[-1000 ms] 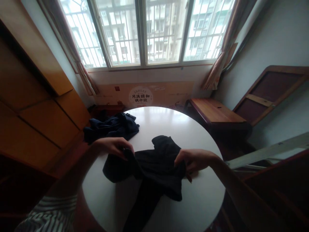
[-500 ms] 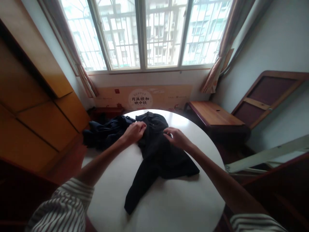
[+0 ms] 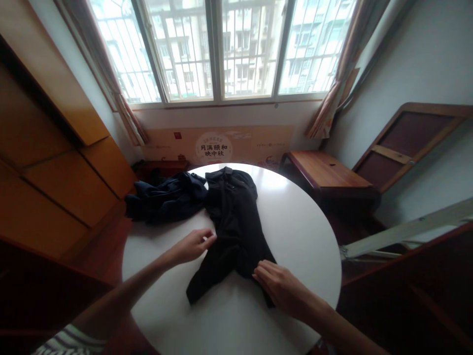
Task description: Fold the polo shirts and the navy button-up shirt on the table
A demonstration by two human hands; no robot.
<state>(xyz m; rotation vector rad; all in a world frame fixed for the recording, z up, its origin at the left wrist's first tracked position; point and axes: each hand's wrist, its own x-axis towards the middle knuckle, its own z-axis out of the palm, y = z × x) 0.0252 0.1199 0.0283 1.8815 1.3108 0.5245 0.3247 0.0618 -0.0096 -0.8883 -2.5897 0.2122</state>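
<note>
A black garment (image 3: 236, 227) lies on the round white table (image 3: 306, 241), its collar-like or waistband end toward the window. Two narrower parts spread toward me, one to the lower left and one to the lower right; whether these are legs or sleeves I cannot tell. At the garment's left edge, my left hand (image 3: 194, 245) is closed in a pinch on the cloth. My right hand (image 3: 283, 286) is lower down on the right side, its fingers curled over the edge of the lower-right part and hiding some of it.
A dark blue garment (image 3: 166, 199) lies crumpled on the table's far left, hanging over the edge. Beyond stand a low wooden table (image 3: 328, 170) on the right, a wooden panel (image 3: 402, 143) against the wall, and yellow-brown cabinets (image 3: 59, 192) on the left.
Both hands have come down toward me along the black garment, the right one farther. The lower-right part has swung inward and now hangs closer to the lower-left part.
</note>
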